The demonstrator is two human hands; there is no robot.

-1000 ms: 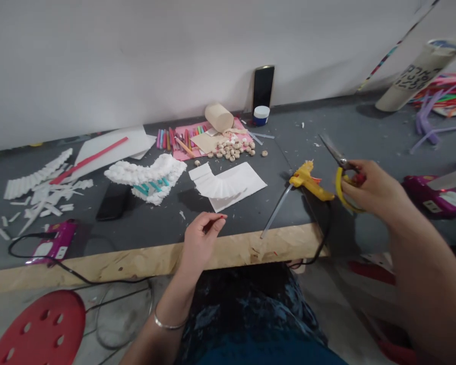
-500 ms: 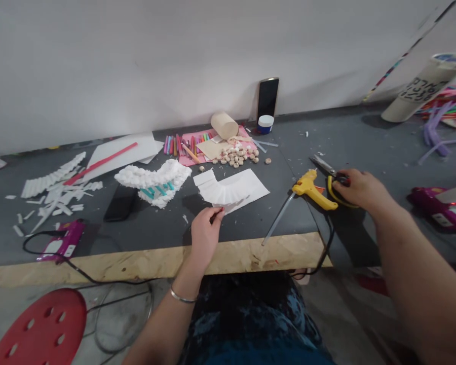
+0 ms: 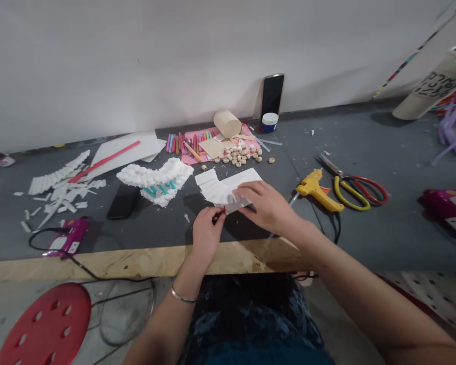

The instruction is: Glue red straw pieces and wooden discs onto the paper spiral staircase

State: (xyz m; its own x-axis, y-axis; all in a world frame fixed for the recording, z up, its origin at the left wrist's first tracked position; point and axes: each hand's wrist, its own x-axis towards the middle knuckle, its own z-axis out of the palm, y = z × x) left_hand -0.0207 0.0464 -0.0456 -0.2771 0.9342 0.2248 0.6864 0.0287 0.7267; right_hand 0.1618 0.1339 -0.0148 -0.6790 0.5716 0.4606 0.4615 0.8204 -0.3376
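My left hand is pinched at the near edge of a sheet of white paper, which has narrow pleated white strips in an arc on it. Over the right part of the same sheet is my right hand, its fingers stretched out on the paper and the thumb apart, nearer to me. It covers the sheet's right corner. The scissors, with one yellow and one red handle, lie slightly open on the table to the right. Beside them is a yellow glue gun with a clear glue stick in its back.
Left of the paper lie a fluffy white piece with teal strips, a black phone, paper scraps and a purple device with a cable. Behind are wooden beads, markers, a cardboard tube and a propped phone.
My right hand has let go of the scissors, leaving them on the table, and moved left onto the white paper. My left hand keeps its pinch at the paper's near edge.
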